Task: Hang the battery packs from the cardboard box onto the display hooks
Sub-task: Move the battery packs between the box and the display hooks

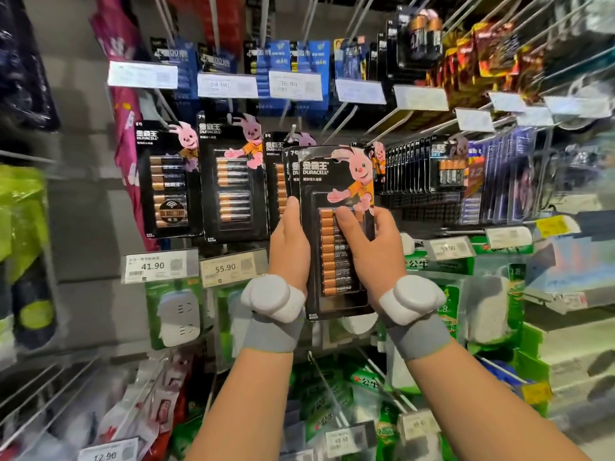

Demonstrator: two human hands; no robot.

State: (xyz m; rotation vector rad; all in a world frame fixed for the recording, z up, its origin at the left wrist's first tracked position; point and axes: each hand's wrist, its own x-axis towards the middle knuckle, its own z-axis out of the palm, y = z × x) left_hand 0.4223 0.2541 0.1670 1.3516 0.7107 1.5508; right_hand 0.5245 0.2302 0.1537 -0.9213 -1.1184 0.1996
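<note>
Head view shows both forearms raised, each wrist wearing a grey band with a white pod, the left hand (290,242) gripping the left edge of a small stack of battery packs (336,227) and the right hand (369,242) closed on its right side with the thumb pressed across the front. These packs are black cards with a pink rabbit at the top and a column of copper-and-black batteries under clear plastic, held upright and fanned slightly. Just behind them a metal hook (293,132) juts out over another hanging pack, with more packs and price tags (156,266) around.
</note>
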